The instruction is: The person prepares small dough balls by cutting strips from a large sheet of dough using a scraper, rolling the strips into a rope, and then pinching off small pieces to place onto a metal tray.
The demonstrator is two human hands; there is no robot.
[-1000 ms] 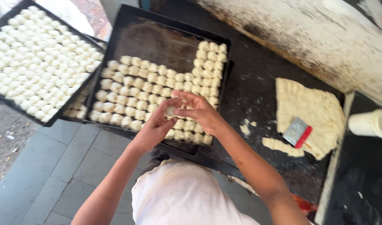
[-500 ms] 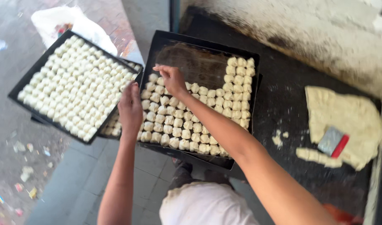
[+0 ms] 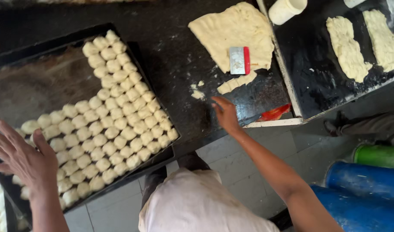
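black tray (image 3: 42, 81) of packed dough balls (image 3: 119, 124) at left, rows tight to save room. dough sheet (image 3: 233, 32) far right, scraper (image 3: 240, 60) resting on it. left hand (image 3: 22, 157) spread over tray; right hand (image 3: 225, 112) open, empty, near dough scraps (image 3: 235, 83) on dark floury counter (image 3: 175, 51).
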